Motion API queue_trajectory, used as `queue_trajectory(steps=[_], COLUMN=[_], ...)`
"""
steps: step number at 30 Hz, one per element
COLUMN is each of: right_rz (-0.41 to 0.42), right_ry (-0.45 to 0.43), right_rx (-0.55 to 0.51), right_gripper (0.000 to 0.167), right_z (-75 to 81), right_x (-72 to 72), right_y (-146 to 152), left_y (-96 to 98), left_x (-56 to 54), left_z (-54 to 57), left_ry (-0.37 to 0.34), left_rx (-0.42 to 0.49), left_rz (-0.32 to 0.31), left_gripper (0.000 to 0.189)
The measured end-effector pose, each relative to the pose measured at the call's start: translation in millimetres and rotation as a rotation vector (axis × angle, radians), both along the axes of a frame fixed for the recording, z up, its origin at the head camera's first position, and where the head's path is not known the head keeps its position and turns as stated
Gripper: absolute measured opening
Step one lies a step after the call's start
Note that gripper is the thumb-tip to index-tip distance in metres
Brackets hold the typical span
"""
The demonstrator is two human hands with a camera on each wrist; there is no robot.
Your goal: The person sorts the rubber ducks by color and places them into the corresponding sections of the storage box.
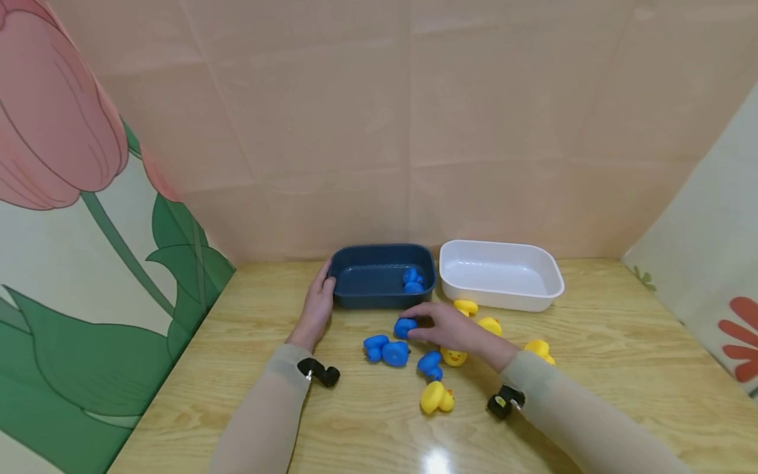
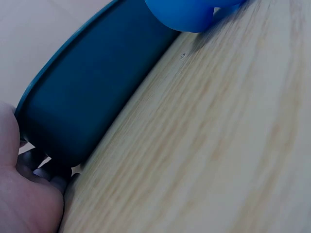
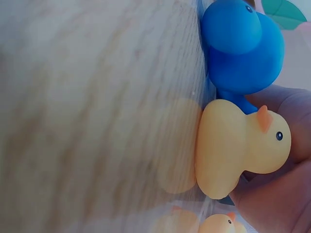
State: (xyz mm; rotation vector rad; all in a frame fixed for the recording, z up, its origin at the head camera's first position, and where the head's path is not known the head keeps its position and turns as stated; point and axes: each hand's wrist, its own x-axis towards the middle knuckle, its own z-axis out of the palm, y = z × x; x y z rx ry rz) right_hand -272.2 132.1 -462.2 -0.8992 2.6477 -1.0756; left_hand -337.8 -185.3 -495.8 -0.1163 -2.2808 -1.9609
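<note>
My left hand lies along the left end of the dark blue tray, its fingers against the outer wall. Blue rubber ducks sit in that tray's right end. In front of it, my right hand pinches a blue rubber duck between thumb and fingers, low over the table. Two more blue ducks lie together nearer me, and another blue duck is below the right hand. In the right wrist view, a yellow duck hides part of the hand.
A white tray stands to the right of the dark one, against the backdrop. Several yellow ducks, such as one near the front and one at the right, lie about the wooden table.
</note>
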Motion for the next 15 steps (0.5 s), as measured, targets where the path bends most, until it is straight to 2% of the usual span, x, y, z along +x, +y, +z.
queue_trajectory(steps=[15], right_rz=[0.002], right_ry=[0.028], right_rx=[-0.033], right_gripper=[0.028], right_z=[4.7], right_x=[6.9], right_y=[2.1], left_y=[0.3], left_x=[0.5], left_z=[0.3], left_ry=[-0.007], left_rx=[0.006], left_rz=[-0.009], left_gripper=[0.059])
